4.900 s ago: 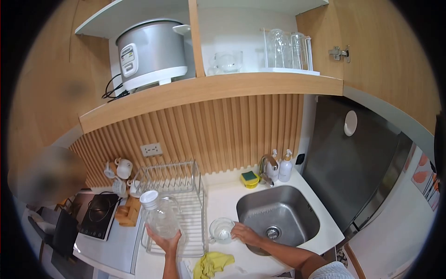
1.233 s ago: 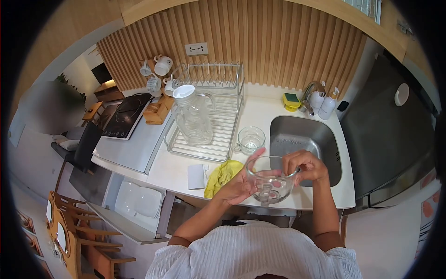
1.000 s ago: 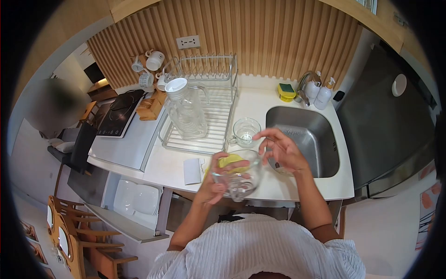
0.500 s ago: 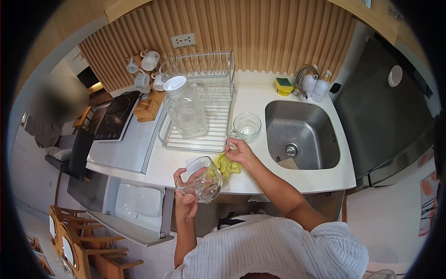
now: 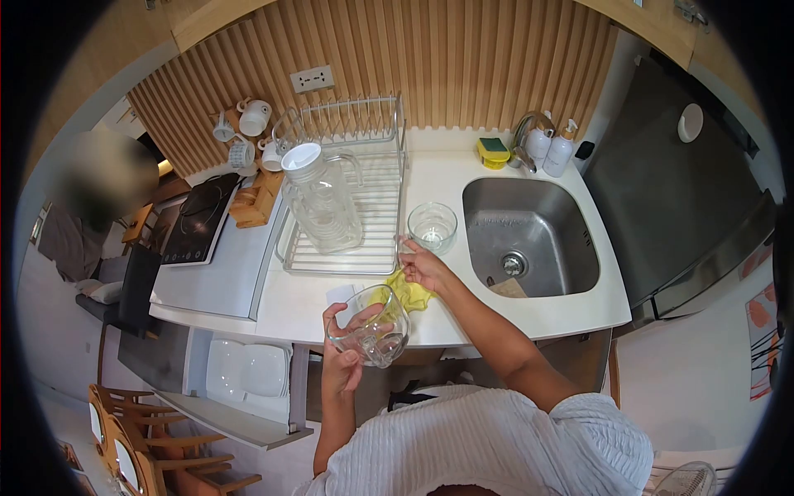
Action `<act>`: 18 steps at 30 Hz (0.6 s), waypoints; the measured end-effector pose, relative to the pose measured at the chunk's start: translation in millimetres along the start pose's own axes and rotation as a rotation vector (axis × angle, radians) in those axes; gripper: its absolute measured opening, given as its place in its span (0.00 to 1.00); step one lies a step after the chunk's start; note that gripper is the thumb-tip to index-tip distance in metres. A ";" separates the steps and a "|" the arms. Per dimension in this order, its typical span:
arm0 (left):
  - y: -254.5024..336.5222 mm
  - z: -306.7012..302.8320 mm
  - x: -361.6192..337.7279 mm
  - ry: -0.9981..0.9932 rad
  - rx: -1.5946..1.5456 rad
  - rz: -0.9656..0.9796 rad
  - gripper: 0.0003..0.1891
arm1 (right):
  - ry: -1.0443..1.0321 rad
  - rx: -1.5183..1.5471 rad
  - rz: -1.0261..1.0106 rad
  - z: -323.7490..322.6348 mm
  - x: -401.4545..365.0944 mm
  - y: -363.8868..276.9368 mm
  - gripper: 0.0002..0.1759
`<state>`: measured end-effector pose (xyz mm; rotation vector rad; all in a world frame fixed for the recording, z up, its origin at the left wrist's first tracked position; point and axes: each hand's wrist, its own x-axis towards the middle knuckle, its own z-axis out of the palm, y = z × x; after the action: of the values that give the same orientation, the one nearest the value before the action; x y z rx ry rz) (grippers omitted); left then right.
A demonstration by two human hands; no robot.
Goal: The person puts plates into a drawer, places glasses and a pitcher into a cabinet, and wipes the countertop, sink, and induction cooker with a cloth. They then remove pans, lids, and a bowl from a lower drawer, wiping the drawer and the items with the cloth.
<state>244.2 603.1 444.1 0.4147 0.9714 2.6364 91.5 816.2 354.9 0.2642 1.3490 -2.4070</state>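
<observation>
My left hand point(image 5: 343, 364) is wrapped round a clear glass bowl point(image 5: 382, 332), held tilted over the counter's front edge. My right hand point(image 5: 423, 269) is at the yellow cloth point(image 5: 407, 291) on the counter, its fingers closed near the cloth's upper edge; what they hold, if anything, is too small to make out. Just above those fingers stands a clear glass cup point(image 5: 432, 229), between the rack and the sink. A glass pitcher point(image 5: 324, 207) with a white lid stands on the wire dish rack point(image 5: 380, 190).
The steel sink point(image 5: 533, 236) lies right, with a sponge point(image 5: 493, 150) and pump bottles point(image 5: 558, 150) behind. White mugs point(image 5: 254, 118) hang at the left near a cooktop point(image 5: 197, 223). Below, a drawer point(image 5: 240, 413) stands open with white plates point(image 5: 265, 369). A person point(image 5: 74, 240) is at the far left.
The view has shifted slightly. My left hand and the glass bowl have moved a little to the right and down. My right hand stays beside the cloth and the cup.
</observation>
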 end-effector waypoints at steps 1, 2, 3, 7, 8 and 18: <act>-0.6 0.1 -0.9 0.022 -0.001 -0.011 0.46 | -0.001 -0.004 -0.010 -2.2 0.7 2.0 0.26; -0.2 0.2 0.1 0.035 0.001 -0.018 0.46 | 0.039 -0.072 -0.036 -2.8 -1.2 6.4 0.21; 0.5 -0.3 0.6 0.005 0.005 -0.005 0.46 | 0.080 -0.142 -0.075 -3.3 -2.8 7.8 0.17; 2.3 -0.2 5.2 0.077 0.072 -0.005 0.47 | 0.472 -0.318 -0.443 -16.5 -18.7 23.1 0.17; 4.7 2.1 7.6 0.067 0.060 -0.006 0.46 | 0.514 -0.380 -0.513 -23.2 -21.6 20.6 0.18; 69.2 64.6 76.1 -0.098 0.339 0.154 0.51 | 0.171 -0.532 -0.605 -23.8 -198.9 -165.2 0.14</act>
<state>186.1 618.5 549.6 0.7154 1.4084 2.5533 206.4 959.4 538.5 -0.1048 2.3548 -2.3635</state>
